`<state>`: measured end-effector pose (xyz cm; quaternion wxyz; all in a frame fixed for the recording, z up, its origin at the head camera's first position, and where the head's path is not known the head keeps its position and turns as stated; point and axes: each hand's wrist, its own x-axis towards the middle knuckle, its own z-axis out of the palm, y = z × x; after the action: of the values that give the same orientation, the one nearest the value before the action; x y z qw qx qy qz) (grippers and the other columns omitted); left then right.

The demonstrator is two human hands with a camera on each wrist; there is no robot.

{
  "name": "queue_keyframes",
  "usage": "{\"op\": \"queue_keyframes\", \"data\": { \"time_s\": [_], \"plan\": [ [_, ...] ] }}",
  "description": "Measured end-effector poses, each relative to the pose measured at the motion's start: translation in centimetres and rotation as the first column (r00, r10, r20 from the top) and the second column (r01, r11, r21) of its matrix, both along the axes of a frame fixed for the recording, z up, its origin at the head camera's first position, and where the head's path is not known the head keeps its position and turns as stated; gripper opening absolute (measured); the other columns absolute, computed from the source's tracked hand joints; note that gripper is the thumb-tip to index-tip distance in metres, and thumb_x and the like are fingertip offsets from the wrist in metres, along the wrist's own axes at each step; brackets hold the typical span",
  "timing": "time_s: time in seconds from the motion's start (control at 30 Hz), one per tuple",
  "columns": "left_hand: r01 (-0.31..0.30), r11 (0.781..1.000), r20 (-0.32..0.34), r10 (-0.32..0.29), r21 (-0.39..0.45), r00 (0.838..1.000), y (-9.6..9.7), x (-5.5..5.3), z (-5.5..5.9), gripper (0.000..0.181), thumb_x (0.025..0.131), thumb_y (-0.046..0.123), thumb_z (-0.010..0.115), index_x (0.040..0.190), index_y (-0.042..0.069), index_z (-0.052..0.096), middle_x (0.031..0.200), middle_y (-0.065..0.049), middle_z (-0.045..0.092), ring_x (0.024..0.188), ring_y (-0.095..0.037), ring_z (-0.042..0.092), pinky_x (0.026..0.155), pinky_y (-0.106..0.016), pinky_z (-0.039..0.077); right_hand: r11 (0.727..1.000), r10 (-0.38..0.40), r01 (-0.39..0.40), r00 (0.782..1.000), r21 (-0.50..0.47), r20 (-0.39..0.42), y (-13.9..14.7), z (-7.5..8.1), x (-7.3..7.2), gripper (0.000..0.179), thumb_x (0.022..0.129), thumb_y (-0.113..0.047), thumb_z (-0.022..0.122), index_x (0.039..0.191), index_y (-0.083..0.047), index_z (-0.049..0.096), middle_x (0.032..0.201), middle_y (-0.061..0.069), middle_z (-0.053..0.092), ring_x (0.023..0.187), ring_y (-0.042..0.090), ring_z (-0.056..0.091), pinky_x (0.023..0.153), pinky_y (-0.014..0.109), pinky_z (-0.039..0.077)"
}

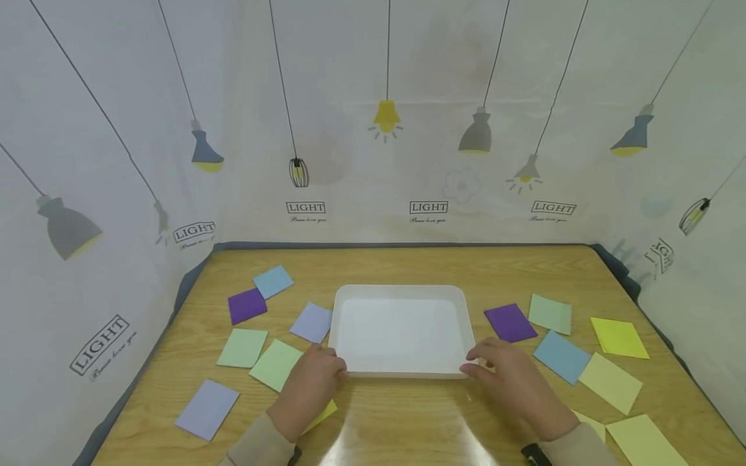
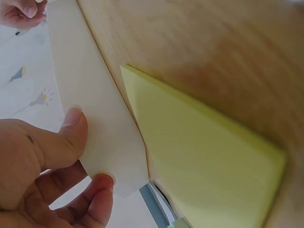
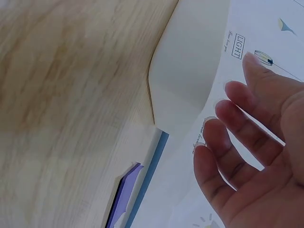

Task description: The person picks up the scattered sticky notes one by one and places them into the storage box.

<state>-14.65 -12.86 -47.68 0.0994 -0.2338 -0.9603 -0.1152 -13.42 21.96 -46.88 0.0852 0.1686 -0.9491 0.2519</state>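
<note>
Lavender square paper note (image 1: 207, 410) lies left of the left hand (image 1: 313, 382); mint-green square paper note (image 1: 242, 347) and purple square paper note (image 1: 247, 305) lie beyond it, to its left. Left hand pinches the near left corner of the shallow white rectangular tray (image 1: 402, 375), thumb on the near wall; the corner presumably gives firm purchase. Bright yellow paper note (image 1: 322, 416) shows below that wrist. Tray rests between the hands, probably so both reach it evenly. Right hand (image 1: 515, 382) is loosely spread at the near right corner, not gripping; contact cannot be told. Sky-blue rectangular paper note (image 1: 562, 356) lies just right of it.

Surface (image 1: 402, 421): light wood grain, glare between the wrists. Room: pale lamp-printed sheet (image 1: 350, 58) hangs behind and on both sides.
</note>
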Motion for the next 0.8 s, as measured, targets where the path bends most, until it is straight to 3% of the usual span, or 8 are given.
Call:
{"op": "queue_keyframes", "data": {
  "time_s": [0.53, 0.8],
  "plan": [
    [-0.009, 0.999, -0.003, 0.009, -0.036, 1.0, 0.07, -0.03, -0.17, 0.012, 0.08, 0.021, 0.082, 0.072, 0.014, 0.076, 0.067, 0.004, 0.062, 0.067, -0.014, 0.048, 0.068, -0.029, 0.046, 0.999, 0.018, -0.018, 1.0, -0.03, -0.001, 0.34, 0.89, -0.15, 0.013, 0.086, -0.023, 0.079, 0.092, -0.013, 0.075, 0.094, -0.005, 0.071, 0.076, 0.004, 0.059, 0.067, 0.024, 0.051],
    [-0.024, 0.998, -0.006, 0.024, -0.057, 1.0, 0.1, -0.07, -0.17, 0.012, 0.079, 0.023, 0.083, 0.073, 0.016, 0.077, 0.067, 0.004, 0.061, 0.067, -0.014, 0.049, 0.067, -0.028, 0.048, 0.999, 0.006, -0.005, 1.0, -0.043, 0.026, 0.73, 0.75, -0.29, 0.015, 0.088, -0.024, 0.078, 0.096, -0.012, 0.075, 0.096, -0.005, 0.071, 0.08, 0.008, 0.06, 0.068, 0.025, 0.052]
  ]
}}
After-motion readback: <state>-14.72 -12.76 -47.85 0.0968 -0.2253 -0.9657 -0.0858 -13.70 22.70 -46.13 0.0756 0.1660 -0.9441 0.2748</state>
